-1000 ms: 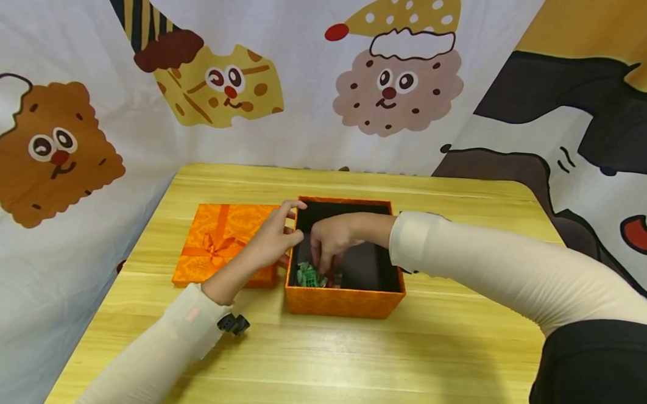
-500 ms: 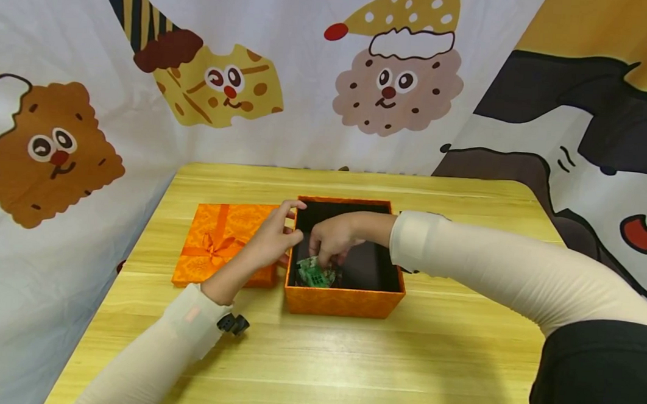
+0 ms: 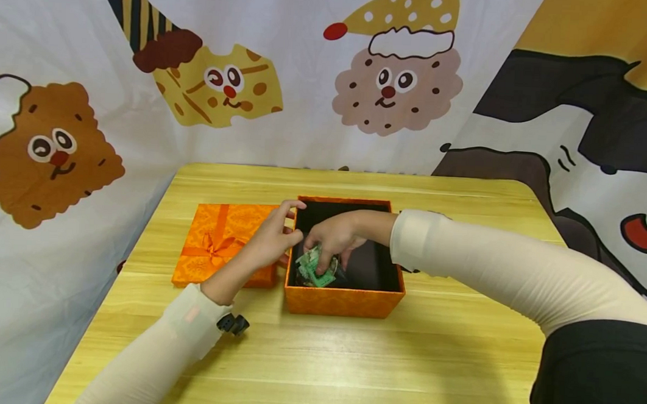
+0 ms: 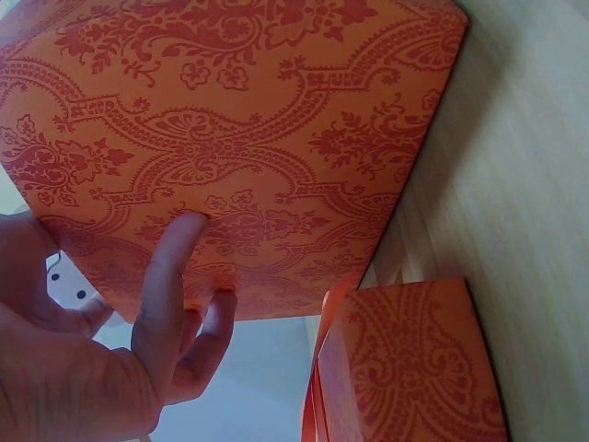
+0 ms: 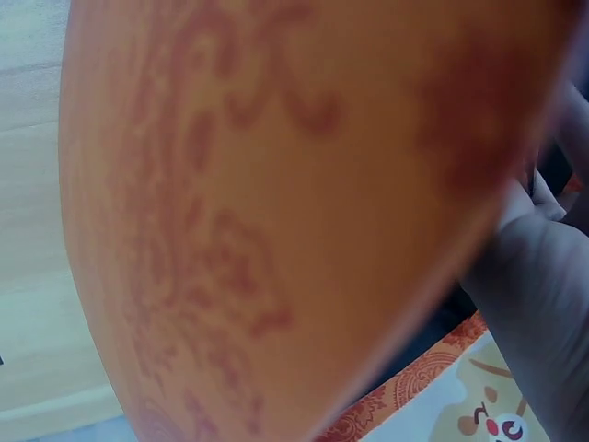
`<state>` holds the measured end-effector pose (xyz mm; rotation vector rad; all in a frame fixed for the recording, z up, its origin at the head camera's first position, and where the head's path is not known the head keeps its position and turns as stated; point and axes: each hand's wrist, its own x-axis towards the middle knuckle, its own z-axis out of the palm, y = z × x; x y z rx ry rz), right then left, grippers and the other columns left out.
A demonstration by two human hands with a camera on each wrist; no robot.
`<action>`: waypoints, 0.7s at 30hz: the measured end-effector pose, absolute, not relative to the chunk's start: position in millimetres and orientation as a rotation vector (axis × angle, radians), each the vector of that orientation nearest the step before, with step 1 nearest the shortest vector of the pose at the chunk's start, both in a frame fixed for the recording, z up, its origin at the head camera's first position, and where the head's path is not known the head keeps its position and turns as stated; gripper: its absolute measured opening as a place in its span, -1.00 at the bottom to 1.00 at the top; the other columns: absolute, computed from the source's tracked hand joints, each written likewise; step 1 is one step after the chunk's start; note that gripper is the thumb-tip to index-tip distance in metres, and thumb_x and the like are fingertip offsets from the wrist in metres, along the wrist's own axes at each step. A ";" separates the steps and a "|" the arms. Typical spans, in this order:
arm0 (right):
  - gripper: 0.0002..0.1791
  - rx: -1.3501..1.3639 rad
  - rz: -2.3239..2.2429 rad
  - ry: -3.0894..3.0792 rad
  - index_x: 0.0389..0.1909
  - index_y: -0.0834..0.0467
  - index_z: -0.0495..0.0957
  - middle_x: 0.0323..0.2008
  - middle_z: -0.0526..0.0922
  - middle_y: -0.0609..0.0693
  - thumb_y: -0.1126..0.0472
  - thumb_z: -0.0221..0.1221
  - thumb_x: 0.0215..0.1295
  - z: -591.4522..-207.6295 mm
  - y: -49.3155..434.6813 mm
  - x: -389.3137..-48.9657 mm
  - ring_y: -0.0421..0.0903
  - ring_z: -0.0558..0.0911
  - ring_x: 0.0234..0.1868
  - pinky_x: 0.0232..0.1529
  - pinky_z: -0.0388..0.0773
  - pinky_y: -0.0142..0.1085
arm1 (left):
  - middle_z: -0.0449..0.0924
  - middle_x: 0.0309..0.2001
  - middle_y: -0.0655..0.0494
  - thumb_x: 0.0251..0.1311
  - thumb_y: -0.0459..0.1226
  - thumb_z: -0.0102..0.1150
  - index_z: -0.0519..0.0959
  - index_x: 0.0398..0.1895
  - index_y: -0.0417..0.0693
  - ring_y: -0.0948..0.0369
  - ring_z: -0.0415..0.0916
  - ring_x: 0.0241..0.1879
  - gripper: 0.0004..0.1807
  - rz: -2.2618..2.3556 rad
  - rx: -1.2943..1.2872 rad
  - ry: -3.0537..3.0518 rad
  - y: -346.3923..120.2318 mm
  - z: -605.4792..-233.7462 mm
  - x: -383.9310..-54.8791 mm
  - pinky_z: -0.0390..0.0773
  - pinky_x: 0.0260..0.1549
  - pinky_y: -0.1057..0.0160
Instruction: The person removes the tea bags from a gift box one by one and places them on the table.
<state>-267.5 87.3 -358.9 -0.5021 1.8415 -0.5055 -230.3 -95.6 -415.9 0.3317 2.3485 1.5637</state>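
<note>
An orange patterned gift box (image 3: 344, 303) with a dark lining stands uncovered on the table. My left hand (image 3: 272, 236) holds its left wall, thumb and index fingertip at the rim. In the left wrist view, other fingers (image 4: 166, 285) of this hand lie against the outer wall. My right hand (image 3: 332, 238) reaches down into the box, and its fingers pinch a small green, crinkled piece (image 3: 311, 268) with a shiny clear part, near the front left corner. In the right wrist view, the box wall (image 5: 276, 184) hides most of the right hand (image 5: 552, 276).
The orange lid (image 3: 194, 268) with a ribbon bow lies left of the box, close to it. The light wooden table (image 3: 315, 360) extends in front. A white cloth (image 3: 305, 140) with cartoon biscuits hangs behind the table.
The right hand's fingers have shifted slightly, and the green piece has turned and risen a little within the box. My left hand has stayed on the box wall.
</note>
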 end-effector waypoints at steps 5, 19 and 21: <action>-0.26 -0.535 -0.458 1.859 0.57 0.09 0.23 0.61 0.06 0.06 0.23 0.26 0.43 -356.6 89.1 -270.4 -0.08 0.57 0.15 -0.31 0.64 -0.18 | 0.18 0.35 -0.21 0.39 -0.37 0.06 0.23 0.47 0.13 -0.06 0.48 -0.18 -0.38 1.558 0.323 2.350 -95.7 -416.2 -230.0 0.72 -0.55 -0.06; -0.38 -0.493 -0.589 1.901 0.45 -0.02 0.41 0.42 0.37 0.02 0.25 0.30 0.40 -342.1 100.2 -274.0 -0.10 0.64 -0.11 -0.25 0.68 -0.15 | 0.18 0.36 -0.18 0.40 -0.35 0.06 0.23 0.47 0.17 -0.03 0.48 -0.21 -0.39 1.551 0.313 2.354 -96.3 -415.1 -229.6 0.71 -0.52 -0.11; -0.48 -0.495 -0.615 1.916 0.34 -0.02 0.49 0.25 0.50 0.03 0.26 0.31 0.39 -339.2 102.7 -273.6 -0.11 0.63 -0.26 -0.33 0.66 -0.21 | 0.17 0.36 -0.18 0.40 -0.35 0.05 0.22 0.47 0.17 -0.04 0.48 -0.20 -0.39 1.553 0.307 2.351 -96.0 -414.2 -228.9 0.71 -0.50 -0.15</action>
